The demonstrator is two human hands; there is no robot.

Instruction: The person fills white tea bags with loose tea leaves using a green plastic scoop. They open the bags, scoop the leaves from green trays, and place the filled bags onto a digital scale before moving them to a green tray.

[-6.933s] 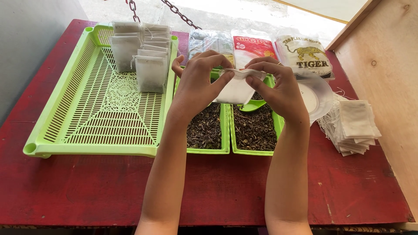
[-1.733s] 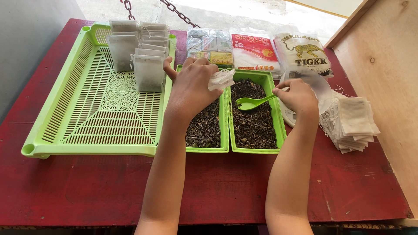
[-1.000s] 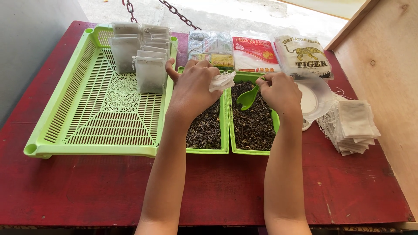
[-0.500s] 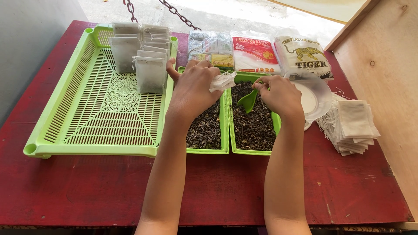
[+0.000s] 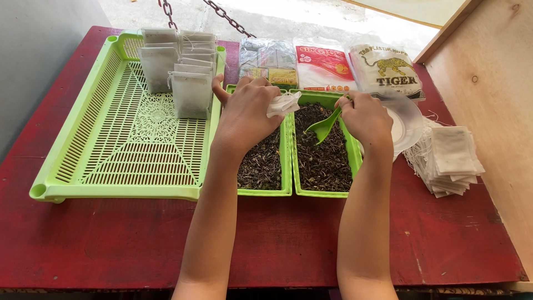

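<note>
A red surface point(image 5: 277, 244) carries everything here. On its left side sits a large green slotted tray point(image 5: 127, 150), with filled white sachets point(image 5: 177, 72) standing in rows at its far end. Beside it are two small green tubs point(image 5: 291, 178) of dark loose tea, side by side and touching. Behind them lie three printed packets point(image 5: 327, 64). To the right, a stack of empty white filter bags point(image 5: 449, 161) sits near a wooden wall. The left hand point(image 5: 244, 114) hovers over the left tub, its grip closed around a small white bag point(image 5: 283, 104). The right hand point(image 5: 366, 116) pinches a green scoop point(image 5: 325, 125), its bowl down in the right tub's tea.
</note>
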